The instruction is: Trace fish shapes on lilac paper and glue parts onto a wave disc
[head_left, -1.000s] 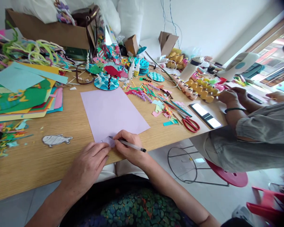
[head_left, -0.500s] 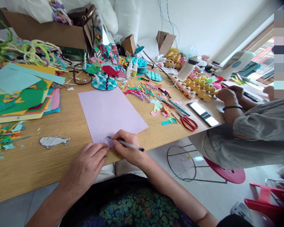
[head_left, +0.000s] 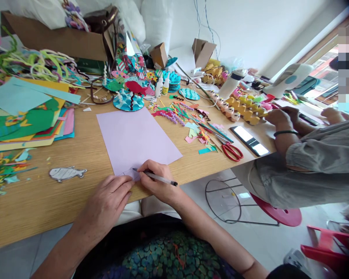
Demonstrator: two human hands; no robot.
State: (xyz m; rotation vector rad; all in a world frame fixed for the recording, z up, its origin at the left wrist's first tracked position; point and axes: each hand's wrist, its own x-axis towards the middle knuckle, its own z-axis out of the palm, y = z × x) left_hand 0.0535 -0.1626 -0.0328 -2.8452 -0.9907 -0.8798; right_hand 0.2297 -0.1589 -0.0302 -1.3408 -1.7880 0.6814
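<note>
A sheet of lilac paper (head_left: 133, 135) lies at the table's front edge, with a short dark line drawn near its lower corner. My right hand (head_left: 157, 181) is closed on a pen (head_left: 161, 178) whose tip touches the paper. Beside it, my left hand (head_left: 112, 197) rests over the paper's lower corner, its fingers together and bent; whether they pinch anything is hidden. To the left, a white paper fish cutout (head_left: 68, 173) with a dark outline lies on the wooden table (head_left: 90, 155).
Red-handled scissors (head_left: 232, 152), a phone (head_left: 249, 140) and paper scraps (head_left: 193, 131) lie to the right. Behind the sheet stands a blue base with paper fish (head_left: 128, 101). Coloured papers (head_left: 20, 108) are stacked at left. A person in grey (head_left: 322, 155) sits at right.
The pen tip has shifted very slightly along the paper. Both hands stay in nearly the same place.
</note>
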